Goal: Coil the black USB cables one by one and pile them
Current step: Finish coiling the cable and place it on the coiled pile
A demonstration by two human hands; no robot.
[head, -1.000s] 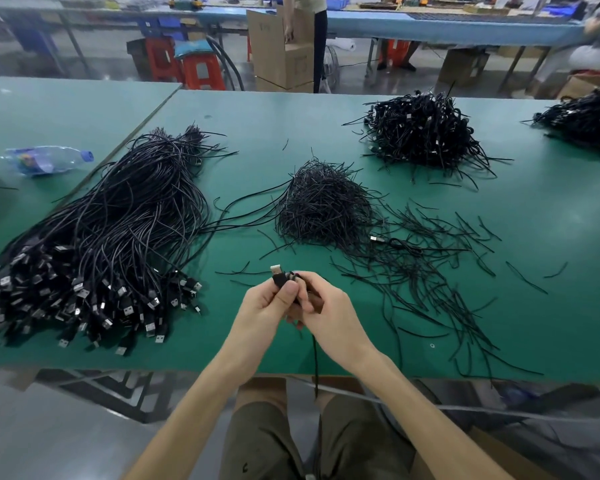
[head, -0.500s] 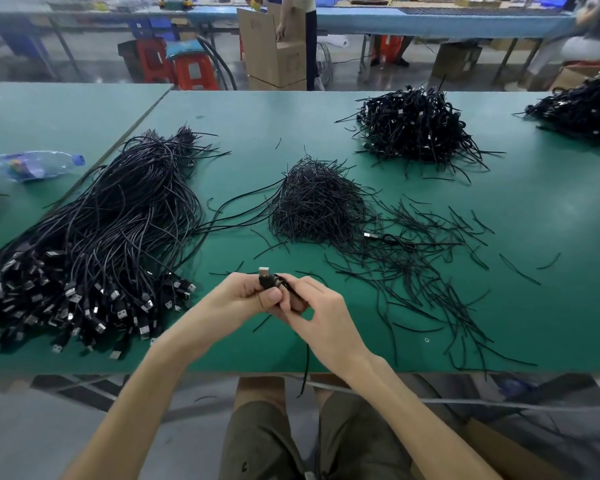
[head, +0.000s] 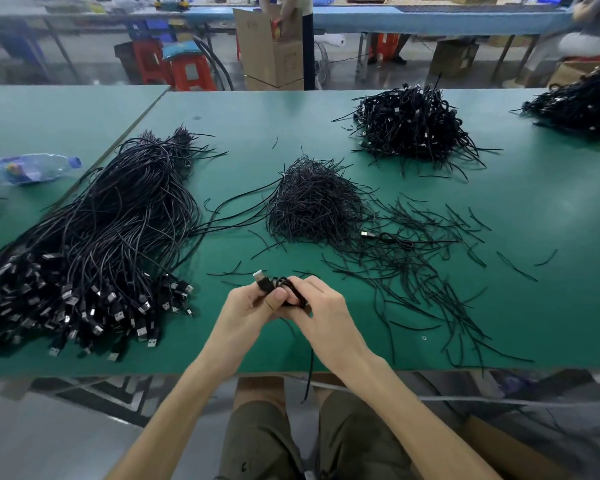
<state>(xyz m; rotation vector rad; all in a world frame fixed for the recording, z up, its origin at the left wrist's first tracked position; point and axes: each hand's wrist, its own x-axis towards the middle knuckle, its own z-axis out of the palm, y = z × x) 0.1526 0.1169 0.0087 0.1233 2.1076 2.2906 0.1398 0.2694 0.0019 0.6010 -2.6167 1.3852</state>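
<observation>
Two hands meet just above the near edge of the green table (head: pixel 551 306). Our left hand (head: pixel 246 308) pinches a black cable (head: pixel 286 285) near its plug, with the thumb pressed on top and the metal tip pointing up and away from us. Our right hand (head: pixel 321 306) curls round the loops of the same cable, and its loose tail hangs down past the table edge. On our left lies a big bundle of straight cables (head: pixel 94 237). The pile of coiled cables (head: pixel 409 128) sits toward the far side, well apart from our hands. A heap of short ties (head: pixel 312 202) lies between.
</observation>
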